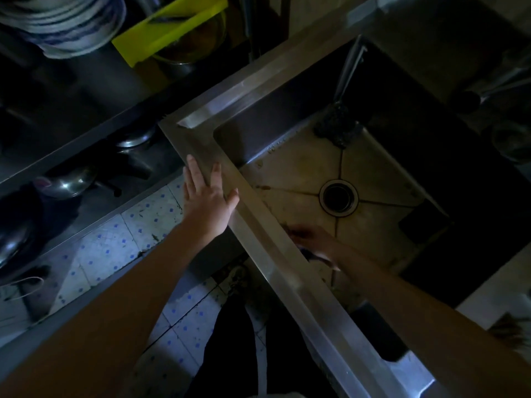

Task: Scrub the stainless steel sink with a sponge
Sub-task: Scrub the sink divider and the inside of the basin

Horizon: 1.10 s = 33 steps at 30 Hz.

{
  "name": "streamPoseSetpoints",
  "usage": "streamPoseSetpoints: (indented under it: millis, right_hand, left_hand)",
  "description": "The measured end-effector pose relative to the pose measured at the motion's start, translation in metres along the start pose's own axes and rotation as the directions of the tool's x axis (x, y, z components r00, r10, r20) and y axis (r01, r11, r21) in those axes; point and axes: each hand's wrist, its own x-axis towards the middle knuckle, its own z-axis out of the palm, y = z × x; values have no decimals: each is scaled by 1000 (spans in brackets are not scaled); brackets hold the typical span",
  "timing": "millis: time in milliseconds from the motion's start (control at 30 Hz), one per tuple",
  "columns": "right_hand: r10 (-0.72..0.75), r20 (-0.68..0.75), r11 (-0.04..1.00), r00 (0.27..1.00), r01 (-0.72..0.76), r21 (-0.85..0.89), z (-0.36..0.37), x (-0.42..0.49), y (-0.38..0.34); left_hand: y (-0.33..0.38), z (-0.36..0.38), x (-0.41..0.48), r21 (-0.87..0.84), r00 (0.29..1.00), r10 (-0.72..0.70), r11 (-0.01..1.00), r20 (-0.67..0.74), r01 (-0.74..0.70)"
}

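The stainless steel sink [267,242] fills the middle and right of the dim head view, with a round drain [339,197] in its stained floor. My left hand [208,193] lies flat on the sink's near rim, fingers spread, holding nothing. My right hand [313,242] is down inside the basin by the near wall, blurred. It presses something dark, probably the sponge [311,255], against the floor. A dark scouring pad [337,127] lies at the basin's far corner, under the tap spout [349,67].
A lower shelf at the left holds steel pans and lids [69,182]. Above it sit a yellow cutting board [169,27] on a pot and stacked bowls [63,21]. Tiled floor with blue dots [120,242] lies below. A dark square object [422,222] rests in the basin's right side.
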Motion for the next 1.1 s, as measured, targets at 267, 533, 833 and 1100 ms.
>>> streamPoseSetpoints:
  millis: [267, 533, 833, 1100]
  right_hand:
    - [278, 83, 919, 957, -240, -314, -25, -45, 115]
    - [259, -11, 945, 966, -255, -206, -8, -10, 59]
    - [-33, -102, 981, 994, 52, 187, 24, 69, -82]
    - [-170, -17, 972, 985, 170, 160, 26, 109, -138]
  left_hand:
    - [0, 2, 1, -27, 1000, -23, 999, -11, 23]
    - [1, 1, 0, -38, 1000, -22, 999, -15, 21]
    - [0, 3, -1, -35, 999, 2, 999, -46, -3]
    - [1, 3, 0, -32, 999, -6, 999, -49, 4]
